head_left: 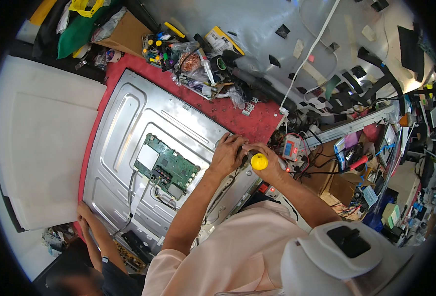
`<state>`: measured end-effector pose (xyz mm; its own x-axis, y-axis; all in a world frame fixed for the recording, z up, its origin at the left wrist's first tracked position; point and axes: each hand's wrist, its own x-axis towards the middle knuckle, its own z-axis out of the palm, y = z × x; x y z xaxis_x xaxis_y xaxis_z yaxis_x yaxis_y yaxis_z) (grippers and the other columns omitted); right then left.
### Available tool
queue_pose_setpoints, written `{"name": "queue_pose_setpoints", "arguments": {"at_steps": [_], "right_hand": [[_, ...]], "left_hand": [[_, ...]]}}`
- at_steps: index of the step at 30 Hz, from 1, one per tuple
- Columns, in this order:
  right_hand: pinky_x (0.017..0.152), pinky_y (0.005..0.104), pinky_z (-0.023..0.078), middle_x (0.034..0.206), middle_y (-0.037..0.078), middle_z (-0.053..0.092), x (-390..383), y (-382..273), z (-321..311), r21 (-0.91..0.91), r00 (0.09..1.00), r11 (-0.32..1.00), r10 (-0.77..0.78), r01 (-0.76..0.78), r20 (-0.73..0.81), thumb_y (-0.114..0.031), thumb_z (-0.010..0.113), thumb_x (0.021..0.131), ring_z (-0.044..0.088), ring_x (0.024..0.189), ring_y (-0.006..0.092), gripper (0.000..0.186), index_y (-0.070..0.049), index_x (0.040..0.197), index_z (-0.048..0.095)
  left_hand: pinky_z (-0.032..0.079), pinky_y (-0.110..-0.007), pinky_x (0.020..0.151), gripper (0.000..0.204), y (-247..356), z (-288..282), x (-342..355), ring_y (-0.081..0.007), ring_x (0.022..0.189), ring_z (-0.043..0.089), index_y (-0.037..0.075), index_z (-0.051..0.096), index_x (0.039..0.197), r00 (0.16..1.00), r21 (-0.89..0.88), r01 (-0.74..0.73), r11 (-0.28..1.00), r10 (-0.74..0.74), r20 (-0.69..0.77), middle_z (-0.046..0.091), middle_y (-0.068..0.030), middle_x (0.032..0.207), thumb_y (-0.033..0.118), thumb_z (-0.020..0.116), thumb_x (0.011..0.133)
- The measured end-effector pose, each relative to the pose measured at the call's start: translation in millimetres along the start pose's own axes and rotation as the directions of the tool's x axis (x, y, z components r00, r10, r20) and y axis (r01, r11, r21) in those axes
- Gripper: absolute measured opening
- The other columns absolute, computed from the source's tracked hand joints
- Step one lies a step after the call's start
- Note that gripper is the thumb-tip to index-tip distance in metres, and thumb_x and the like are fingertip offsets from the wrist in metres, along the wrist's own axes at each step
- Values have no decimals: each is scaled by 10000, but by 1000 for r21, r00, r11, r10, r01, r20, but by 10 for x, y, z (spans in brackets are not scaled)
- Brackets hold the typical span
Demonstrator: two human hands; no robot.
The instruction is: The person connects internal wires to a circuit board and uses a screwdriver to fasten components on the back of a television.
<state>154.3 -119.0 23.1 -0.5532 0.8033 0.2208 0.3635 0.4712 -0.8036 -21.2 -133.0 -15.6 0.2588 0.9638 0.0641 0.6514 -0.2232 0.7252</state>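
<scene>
A large silver metal back panel (114,143), with a green circuit board (171,165) on it, lies in front of me on a red surface. At its right-hand edge my right hand (272,170) is closed round a screwdriver (259,161); its yellow handle end points up and the tip is hidden. Just left of it, my left hand (227,154) bears on the panel edge with bent fingers drawn together. What those fingers hold, if anything, is hidden.
At lower left a co-worker's hands (84,213) are at the panel's edge. Tools and bags (191,64) crowd the far red strip (262,123). A cardboard box (124,37) stands far left; a white panel (50,143) is at left. Wires and boxes (333,182) clutter the right.
</scene>
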Motion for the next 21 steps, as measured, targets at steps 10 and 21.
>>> {"name": "queue_pose_setpoints", "arguments": {"at_steps": [10, 21], "right_hand": [[875, 388, 510, 1086, 149, 602, 15, -127, -49, 94, 998, 995, -40, 46, -58, 36, 601, 741, 599, 1013, 330, 400, -9, 1134, 547], [909, 401, 492, 1110, 146, 612, 23, -137, -25, 115, 999, 992, 53, -51, -6, 27, 581, 770, 595, 1037, 341, 366, -19, 1132, 550]], "left_hand": [[318, -460, 1046, 435, 130, -110, 37, -274, 1086, 562, 55, 494, 1105, 999, -76, 54, 996, -54, 6, 648, -55, 1055, 67, 680, 712], [336, -472, 1031, 430, 131, -100, 46, -295, 1046, 584, 46, 488, 1105, 998, -110, 56, 992, -59, -23, 661, -67, 1028, 67, 673, 717]]}}
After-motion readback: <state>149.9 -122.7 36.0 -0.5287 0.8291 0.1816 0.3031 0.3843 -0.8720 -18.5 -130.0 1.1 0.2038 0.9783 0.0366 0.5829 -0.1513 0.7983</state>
